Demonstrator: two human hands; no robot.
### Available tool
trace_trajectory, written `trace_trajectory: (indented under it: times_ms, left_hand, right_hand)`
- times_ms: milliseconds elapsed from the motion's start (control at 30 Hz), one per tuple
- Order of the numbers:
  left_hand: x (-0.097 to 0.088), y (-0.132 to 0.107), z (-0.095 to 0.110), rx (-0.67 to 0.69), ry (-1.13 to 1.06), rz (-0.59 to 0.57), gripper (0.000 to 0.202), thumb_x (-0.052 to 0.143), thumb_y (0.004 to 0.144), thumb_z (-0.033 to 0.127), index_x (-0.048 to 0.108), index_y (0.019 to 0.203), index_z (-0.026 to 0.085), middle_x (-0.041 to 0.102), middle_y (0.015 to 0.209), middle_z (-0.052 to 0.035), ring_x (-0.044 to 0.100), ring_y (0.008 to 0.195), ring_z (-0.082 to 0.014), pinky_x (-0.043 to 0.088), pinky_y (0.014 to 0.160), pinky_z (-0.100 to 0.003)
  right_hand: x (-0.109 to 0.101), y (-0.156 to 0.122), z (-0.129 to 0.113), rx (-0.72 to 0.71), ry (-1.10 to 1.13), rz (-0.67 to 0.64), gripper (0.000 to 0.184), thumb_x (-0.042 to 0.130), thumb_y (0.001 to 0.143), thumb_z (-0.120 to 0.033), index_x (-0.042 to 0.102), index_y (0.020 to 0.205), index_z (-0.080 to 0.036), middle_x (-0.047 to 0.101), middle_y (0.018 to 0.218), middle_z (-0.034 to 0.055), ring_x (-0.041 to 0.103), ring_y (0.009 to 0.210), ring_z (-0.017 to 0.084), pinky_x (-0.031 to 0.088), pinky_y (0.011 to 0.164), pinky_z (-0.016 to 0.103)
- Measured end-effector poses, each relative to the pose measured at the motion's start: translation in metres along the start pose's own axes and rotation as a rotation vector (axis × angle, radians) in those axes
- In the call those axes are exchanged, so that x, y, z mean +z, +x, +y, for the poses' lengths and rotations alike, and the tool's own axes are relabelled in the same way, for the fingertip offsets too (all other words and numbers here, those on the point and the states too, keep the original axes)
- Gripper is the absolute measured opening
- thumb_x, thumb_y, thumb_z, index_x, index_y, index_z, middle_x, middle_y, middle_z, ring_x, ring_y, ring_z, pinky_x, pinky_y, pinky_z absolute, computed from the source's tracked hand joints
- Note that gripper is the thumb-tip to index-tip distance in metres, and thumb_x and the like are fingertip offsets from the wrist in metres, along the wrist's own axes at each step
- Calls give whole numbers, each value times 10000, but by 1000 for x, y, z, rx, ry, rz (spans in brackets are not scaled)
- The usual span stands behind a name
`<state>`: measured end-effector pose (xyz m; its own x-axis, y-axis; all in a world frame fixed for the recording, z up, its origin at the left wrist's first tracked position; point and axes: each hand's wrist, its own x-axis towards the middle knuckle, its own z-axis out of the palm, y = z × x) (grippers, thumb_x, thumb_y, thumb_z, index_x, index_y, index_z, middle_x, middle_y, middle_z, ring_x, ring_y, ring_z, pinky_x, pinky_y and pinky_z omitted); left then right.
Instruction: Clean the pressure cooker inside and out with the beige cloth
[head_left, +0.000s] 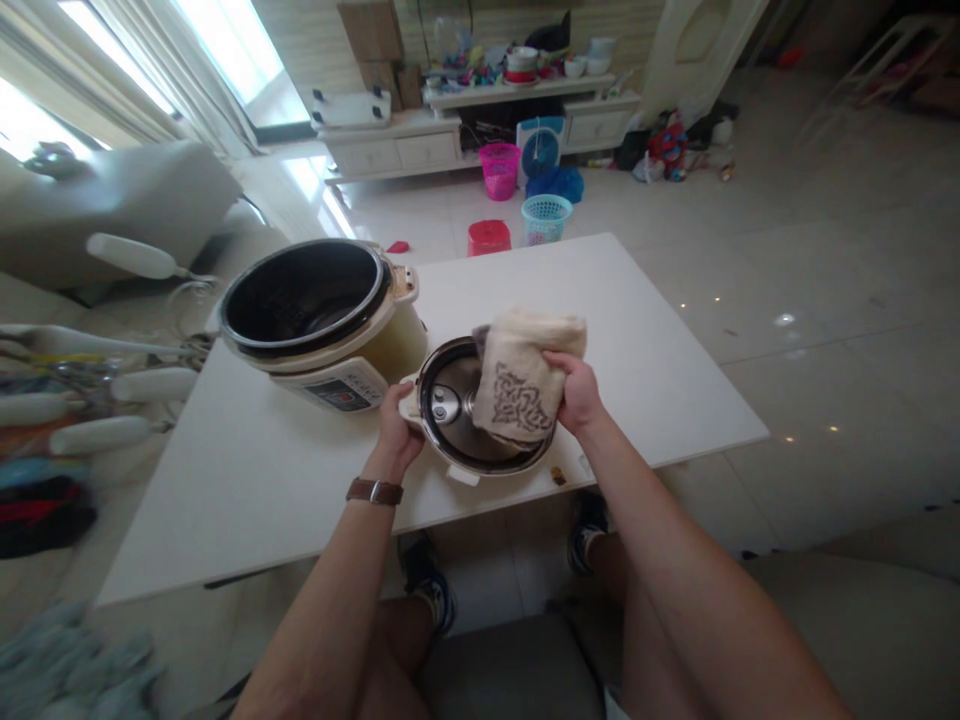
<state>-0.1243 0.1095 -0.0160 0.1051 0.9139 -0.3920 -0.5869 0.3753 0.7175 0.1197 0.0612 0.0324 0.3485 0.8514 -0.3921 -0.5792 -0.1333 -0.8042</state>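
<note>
The left hand (pixel 400 437) is closed around the side handle of a round pressure-cooker lid (pixel 465 440), its inner face turned up. The right hand (pixel 577 393) grips a folded cream cloth (pixel 521 385) with a dark printed pattern, held over the right part of that face. The lid is just right of the electric pressure cooker (pixel 409 350), on the near side; whether its edge rests on the white bench (pixel 645 370) cannot be told. The cooker stands uncovered on the bench, its dark interior (pixel 307 295) showing and its control panel (pixel 345 394) facing the person. A small brown object (pixel 557 475) lies at the bench's near edge, right of the cooker. Beyond the cooker, to its right, a red stool (pixel 489 238) and a light-blue basket (pixel 547 215) are on the floor.
</note>
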Motion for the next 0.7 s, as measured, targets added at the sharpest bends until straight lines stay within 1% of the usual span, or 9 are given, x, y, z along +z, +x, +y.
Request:
trace_trajectory:
  times_ms: [67,133,167,233,333,433,500,600,700]
  left_hand:
    - [1,-1,1,6,-2,7,231,715,703,303,683,881,160,699,728,-10,632,604,-138,525,584,-240]
    - [3,-2,1,14,-1,2,253,718,699,301,690,902,154,706,750,-19,649,636,-144,539,621,-246]
    - [3,-2,1,16,3,-4,261,721,696,299,691,908,150,708,758,-23,647,634,-143,536,623,-245]
    - [4,-2,2,15,17,-15,272,728,692,300,691,912,143,707,762,-26,631,610,-136,517,597,-240]
    - [4,-1,1,7,33,-32,272,724,700,301,697,920,144,707,767,-23,622,605,-136,503,583,-243]
    - [5,1,0,-3,46,-42,238,725,702,300,693,882,148,693,735,-14,603,585,-136,496,576,-251]
    - [5,1,-1,-4,49,-46,223,736,695,300,685,849,147,674,702,-7,584,562,-130,482,561,-248]
    - [7,0,-2,2,53,-58,243,744,690,299,695,868,140,682,717,-8,599,585,-134,498,583,-248]
    - [8,-1,-2,13,51,-59,259,746,690,297,700,886,135,698,752,-13,620,618,-136,510,606,-243]
  right_hand:
    - [-5,7,-6,-238,77,193,393,617,727,-302,699,1082,-152,784,1083,84,734,1084,262,596,1000,427]
    - [-12,12,-8,-447,4,323,451,595,775,-346,674,1172,-147,765,1159,94,712,1154,267,575,1035,455]
    - [-16,13,-8,-521,-86,348,466,590,803,-378,666,1199,-144,755,1189,104,701,1181,274,558,1056,474]
    - [-22,14,-5,-601,-335,322,481,582,855,-440,664,1226,-145,740,1231,123,685,1215,290,520,1096,509]
    - [-24,12,6,-560,-749,144,489,556,916,-442,642,1315,-174,709,1316,133,645,1288,308,475,1139,521]
    - [-18,6,21,-387,-1127,-110,508,525,945,-370,581,1430,-229,652,1430,115,583,1370,332,458,1158,518]
    - [-12,0,29,-304,-1338,-227,538,518,940,-330,548,1470,-244,610,1483,121,579,1368,361,459,1150,541]
    - [-4,-8,33,-275,-1542,-258,559,485,933,-283,535,1489,-236,583,1499,165,641,1275,395,490,1087,577]
    - [1,-16,30,-224,-1660,-269,499,455,935,-268,628,1395,-183,681,1337,220,705,1144,416,529,995,583]
